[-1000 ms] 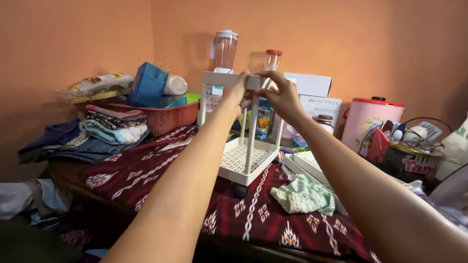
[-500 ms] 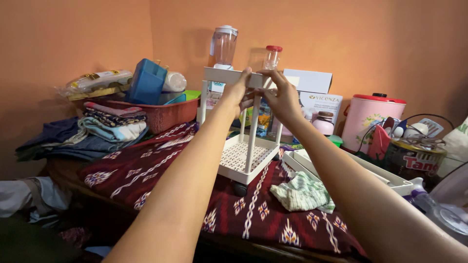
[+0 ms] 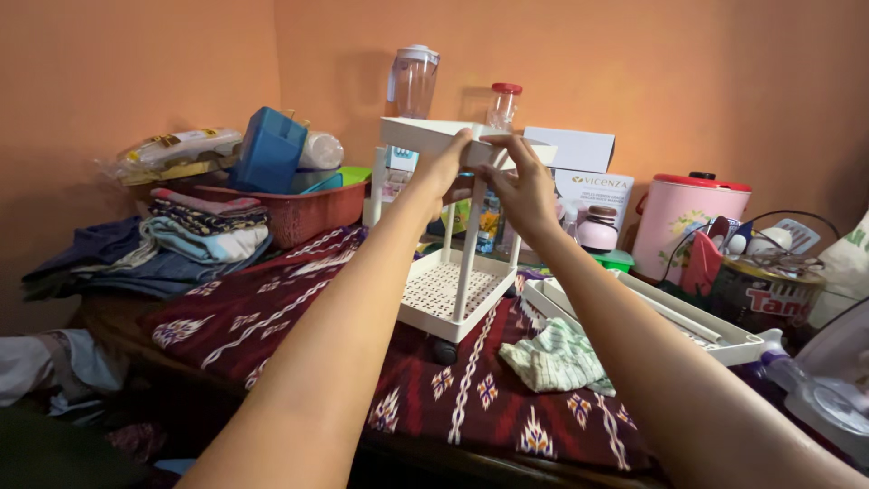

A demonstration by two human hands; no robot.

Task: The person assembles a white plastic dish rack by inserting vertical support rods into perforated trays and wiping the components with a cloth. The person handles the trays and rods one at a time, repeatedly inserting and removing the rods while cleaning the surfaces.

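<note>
While arms extend, both hands (image 3: pixel 489 172) grip rack (image 3: pixel 448 290).

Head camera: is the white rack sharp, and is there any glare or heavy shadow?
Head view: the white rack and both hands, left hand and right hand, look sharp; light is warm and dim, no glare; soft shadows on the orange wall; near forearms slightly soft.

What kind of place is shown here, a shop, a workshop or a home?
Most likely a room in a home. Folded clothes lie stacked on a table under a patterned cloth, a pink lidded container stands by the orange wall, and both hands hold a small white plastic shelf rack.
</note>
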